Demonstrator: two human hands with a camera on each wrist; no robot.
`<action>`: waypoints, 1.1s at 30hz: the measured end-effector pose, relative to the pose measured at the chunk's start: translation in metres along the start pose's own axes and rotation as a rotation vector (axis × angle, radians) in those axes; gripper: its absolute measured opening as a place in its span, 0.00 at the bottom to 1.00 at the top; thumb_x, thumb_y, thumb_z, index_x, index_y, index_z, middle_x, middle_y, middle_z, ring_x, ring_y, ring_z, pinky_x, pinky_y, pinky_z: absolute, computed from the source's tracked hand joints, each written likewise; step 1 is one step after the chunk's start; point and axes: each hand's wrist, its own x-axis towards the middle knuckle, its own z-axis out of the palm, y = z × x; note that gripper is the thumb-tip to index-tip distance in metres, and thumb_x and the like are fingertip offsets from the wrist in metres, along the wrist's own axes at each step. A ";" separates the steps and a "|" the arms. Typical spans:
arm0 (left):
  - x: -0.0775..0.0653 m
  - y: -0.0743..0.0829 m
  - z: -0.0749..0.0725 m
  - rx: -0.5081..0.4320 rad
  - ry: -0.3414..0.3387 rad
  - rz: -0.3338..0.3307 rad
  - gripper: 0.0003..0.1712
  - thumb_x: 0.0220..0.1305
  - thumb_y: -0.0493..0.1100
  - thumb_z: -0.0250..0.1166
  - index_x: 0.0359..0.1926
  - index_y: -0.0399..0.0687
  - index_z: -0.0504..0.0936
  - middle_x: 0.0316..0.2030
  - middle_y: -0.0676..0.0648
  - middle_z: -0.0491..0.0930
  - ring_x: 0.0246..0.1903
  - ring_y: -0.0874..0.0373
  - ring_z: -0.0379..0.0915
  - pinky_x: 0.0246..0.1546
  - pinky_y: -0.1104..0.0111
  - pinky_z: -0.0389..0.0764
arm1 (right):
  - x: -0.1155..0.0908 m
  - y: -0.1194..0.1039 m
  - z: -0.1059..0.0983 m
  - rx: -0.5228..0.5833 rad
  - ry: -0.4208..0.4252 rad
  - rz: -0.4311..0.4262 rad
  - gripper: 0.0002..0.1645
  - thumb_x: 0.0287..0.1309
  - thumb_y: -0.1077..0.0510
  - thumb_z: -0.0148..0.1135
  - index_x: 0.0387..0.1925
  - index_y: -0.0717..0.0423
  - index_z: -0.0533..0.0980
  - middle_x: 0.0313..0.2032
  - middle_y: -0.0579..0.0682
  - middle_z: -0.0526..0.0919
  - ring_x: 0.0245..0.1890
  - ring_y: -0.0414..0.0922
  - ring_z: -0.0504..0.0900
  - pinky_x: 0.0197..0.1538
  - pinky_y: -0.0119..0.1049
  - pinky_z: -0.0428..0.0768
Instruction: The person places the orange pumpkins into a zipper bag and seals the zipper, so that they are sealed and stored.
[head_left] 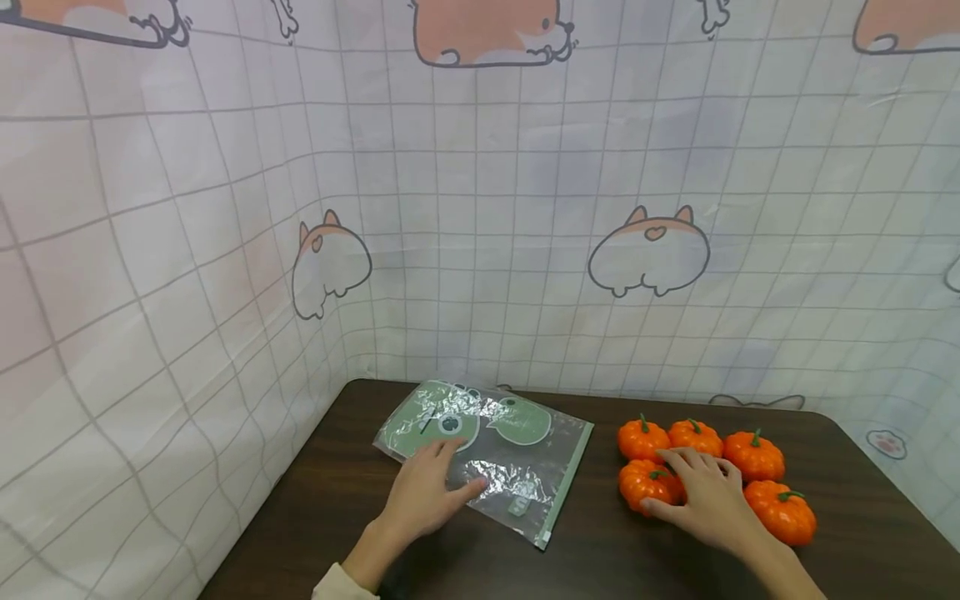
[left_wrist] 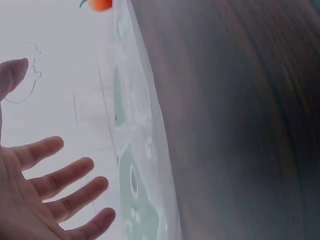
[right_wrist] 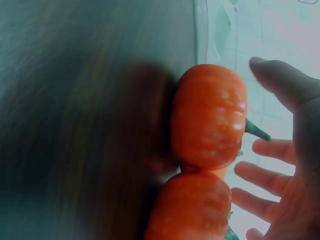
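Note:
A clear zip bag [head_left: 551, 446] with green cartoon prints and a green slider strip lies flat on the table, left of centre. My left hand [head_left: 423, 493] hovers over its near left part, fingers spread; the left wrist view shows nothing in the palm. Several small orange pumpkins [head_left: 780, 512] with green stems stand clustered on the right. Above them is my right hand [head_left: 708, 500], its fingers apart and thumb beside the front-left pumpkin [head_left: 643, 483]. In the right wrist view, a gap shows between the thumb and the nearest pumpkin [right_wrist: 210, 117]. One pumpkin is largely hidden behind the right hand.
The dark wood-grain table [head_left: 315, 517] has rounded far corners. A white grid-patterned curtain [head_left: 487, 217] with cartoon dogs hangs right behind the table and along its left side. The pumpkins stand just right of the bag's slider edge.

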 end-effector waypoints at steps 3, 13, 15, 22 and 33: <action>0.005 0.011 0.009 -0.066 0.026 0.015 0.40 0.62 0.70 0.64 0.66 0.50 0.77 0.61 0.44 0.80 0.62 0.42 0.75 0.59 0.43 0.75 | 0.004 0.000 0.002 0.017 -0.008 -0.002 0.45 0.49 0.29 0.72 0.60 0.53 0.77 0.56 0.56 0.81 0.58 0.62 0.77 0.55 0.65 0.60; 0.017 0.041 0.037 -0.165 0.037 0.075 0.24 0.63 0.61 0.68 0.52 0.52 0.84 0.47 0.50 0.85 0.48 0.53 0.81 0.47 0.58 0.81 | 0.015 -0.003 0.004 0.022 -0.059 -0.018 0.41 0.47 0.36 0.77 0.58 0.53 0.79 0.53 0.54 0.82 0.51 0.55 0.80 0.48 0.57 0.65; 0.020 0.046 0.041 -0.162 0.021 0.089 0.21 0.62 0.58 0.69 0.50 0.51 0.85 0.45 0.50 0.86 0.45 0.55 0.81 0.43 0.62 0.80 | 0.016 -0.004 0.004 0.034 -0.067 -0.018 0.39 0.47 0.36 0.77 0.56 0.52 0.79 0.53 0.54 0.82 0.51 0.56 0.79 0.47 0.55 0.64; 0.028 0.062 0.057 -0.167 -0.053 0.092 0.16 0.56 0.54 0.74 0.43 0.54 0.86 0.38 0.51 0.86 0.36 0.61 0.78 0.32 0.70 0.75 | 0.021 -0.008 0.008 0.065 -0.091 -0.018 0.36 0.47 0.36 0.77 0.53 0.51 0.80 0.51 0.53 0.82 0.50 0.56 0.78 0.47 0.55 0.65; 0.029 0.085 0.072 0.027 -0.180 0.043 0.27 0.41 0.60 0.82 0.40 0.57 0.82 0.40 0.52 0.78 0.38 0.56 0.75 0.36 0.63 0.76 | 0.025 -0.013 0.014 0.126 -0.112 -0.022 0.38 0.47 0.37 0.78 0.56 0.53 0.80 0.52 0.54 0.80 0.52 0.56 0.76 0.49 0.60 0.72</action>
